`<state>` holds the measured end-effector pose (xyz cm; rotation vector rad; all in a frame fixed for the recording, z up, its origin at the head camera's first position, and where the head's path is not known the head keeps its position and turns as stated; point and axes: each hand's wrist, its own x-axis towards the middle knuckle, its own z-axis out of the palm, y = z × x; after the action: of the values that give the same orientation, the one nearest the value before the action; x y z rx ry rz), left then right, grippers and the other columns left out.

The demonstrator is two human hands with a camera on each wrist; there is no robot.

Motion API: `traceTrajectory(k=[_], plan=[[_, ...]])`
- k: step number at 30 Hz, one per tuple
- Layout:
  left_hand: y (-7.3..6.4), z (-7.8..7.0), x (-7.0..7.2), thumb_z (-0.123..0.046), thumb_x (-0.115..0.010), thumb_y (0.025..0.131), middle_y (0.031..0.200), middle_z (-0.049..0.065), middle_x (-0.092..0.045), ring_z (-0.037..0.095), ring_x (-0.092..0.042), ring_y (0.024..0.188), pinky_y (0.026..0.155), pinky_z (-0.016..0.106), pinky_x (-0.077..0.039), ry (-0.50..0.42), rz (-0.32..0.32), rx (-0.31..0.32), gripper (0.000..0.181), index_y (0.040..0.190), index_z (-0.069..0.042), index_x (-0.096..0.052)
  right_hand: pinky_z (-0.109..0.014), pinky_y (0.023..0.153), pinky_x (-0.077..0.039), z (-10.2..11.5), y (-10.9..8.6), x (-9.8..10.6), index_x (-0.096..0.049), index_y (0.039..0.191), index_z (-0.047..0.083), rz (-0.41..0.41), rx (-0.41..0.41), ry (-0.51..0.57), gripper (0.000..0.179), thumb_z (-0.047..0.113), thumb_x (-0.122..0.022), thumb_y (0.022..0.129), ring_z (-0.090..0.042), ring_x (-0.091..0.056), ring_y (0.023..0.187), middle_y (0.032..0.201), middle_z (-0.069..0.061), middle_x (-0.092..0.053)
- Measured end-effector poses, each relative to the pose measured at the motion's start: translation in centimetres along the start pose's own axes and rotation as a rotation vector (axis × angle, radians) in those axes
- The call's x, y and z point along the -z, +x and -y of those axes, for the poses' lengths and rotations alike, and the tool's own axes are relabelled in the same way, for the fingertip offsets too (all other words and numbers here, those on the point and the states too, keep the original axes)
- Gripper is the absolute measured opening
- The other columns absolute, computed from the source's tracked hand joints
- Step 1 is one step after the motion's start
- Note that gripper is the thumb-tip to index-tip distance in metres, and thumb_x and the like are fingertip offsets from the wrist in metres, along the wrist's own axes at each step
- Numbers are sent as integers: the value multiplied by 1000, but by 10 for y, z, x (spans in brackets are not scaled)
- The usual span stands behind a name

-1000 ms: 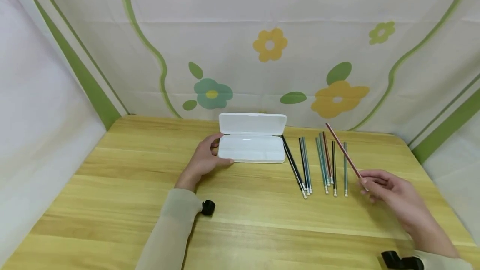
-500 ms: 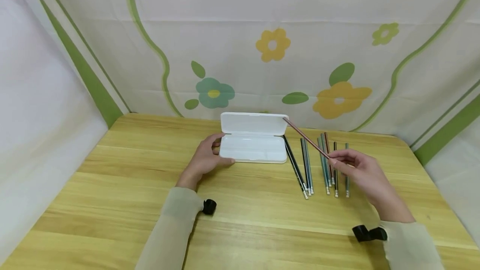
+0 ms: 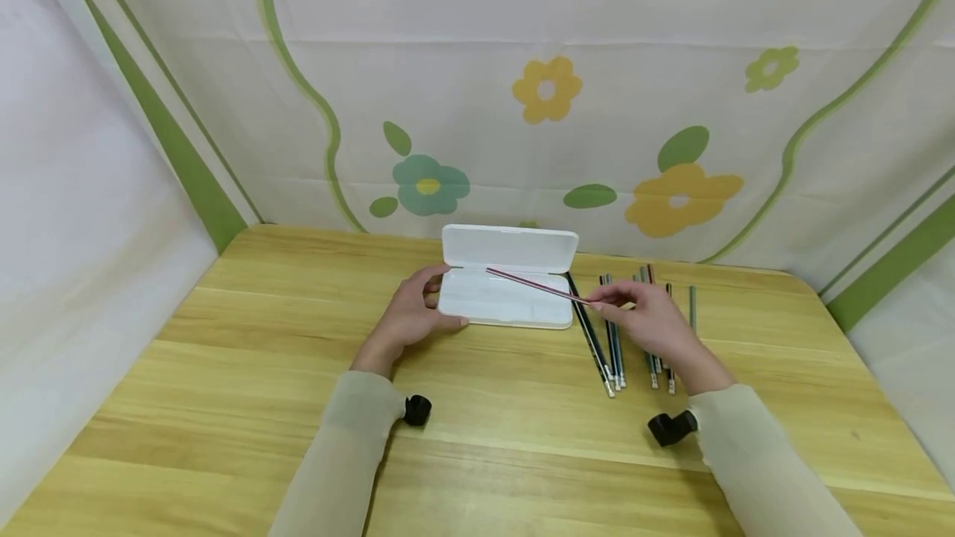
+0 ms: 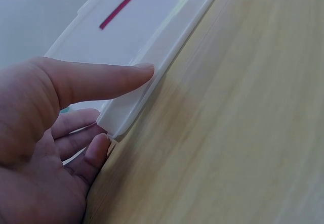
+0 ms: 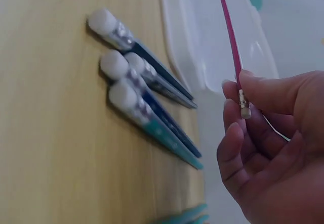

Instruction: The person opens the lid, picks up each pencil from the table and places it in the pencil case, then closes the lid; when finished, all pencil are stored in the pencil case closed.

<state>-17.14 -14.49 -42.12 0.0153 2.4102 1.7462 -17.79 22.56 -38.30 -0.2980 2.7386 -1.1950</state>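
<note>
A white pencil case [image 3: 477, 320] lies on the table with its lid [image 3: 511, 249] raised. My left hand [image 3: 409, 315] holds its left end, the thumb along the front rim and the fingers round the side, as the left wrist view shows too. Between thumb and fingers, my right hand [image 3: 647, 323] pinches a red pencil [image 3: 533, 284] near its eraser end. The pencil slants left over the case's open tray, its far tip by the hinge. In the right wrist view the white eraser [image 5: 246, 113] sticks out below the fingertips.
Right of the case lie several dark and teal pencils [image 3: 593, 338], erasers toward me. More pencils lie partly under my right hand, and a lone teal pencil [image 3: 692, 307] is farthest right. A flowered cloth [image 3: 358, 89] hangs behind the wooden table [image 3: 224, 388].
My right hand has carried the red pencil leftward from beyond the loose pencils to over the case, lowering and flattening its slant. My left hand has stayed at the case.
</note>
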Motion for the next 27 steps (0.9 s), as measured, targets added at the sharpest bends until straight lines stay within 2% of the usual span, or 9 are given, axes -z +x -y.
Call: traceTrajectory(k=[9,14,27], plan=[[0,1,0,-3,-93,79,147,18,-57,33,-64,118,98,38,-54,-25,-2,-16,93,160,-10,-48,-31,72,-49,13,25,-23,-80,118,16,-10,-2,24,18,25,-71,106,-24,-60,94,114,-10,-76],[0,1,1,-4,-93,79,147,20,-57,35,-64,119,98,38,-54,-18,-2,-27,92,159,-8,-49,-31,77,-52,19,37,-32,-82,113,13,-19,12,37,15,21,-73,104,-23,-64,97,114,-11,-78],[2,2,0,-4,-93,79,147,20,-58,35,-64,120,101,41,-54,-8,-6,-27,92,160,-8,-48,-32,77,-52,27,50,-47,-80,114,9,34,9,66,16,17,-69,106,-25,-62,96,118,-14,-75]])
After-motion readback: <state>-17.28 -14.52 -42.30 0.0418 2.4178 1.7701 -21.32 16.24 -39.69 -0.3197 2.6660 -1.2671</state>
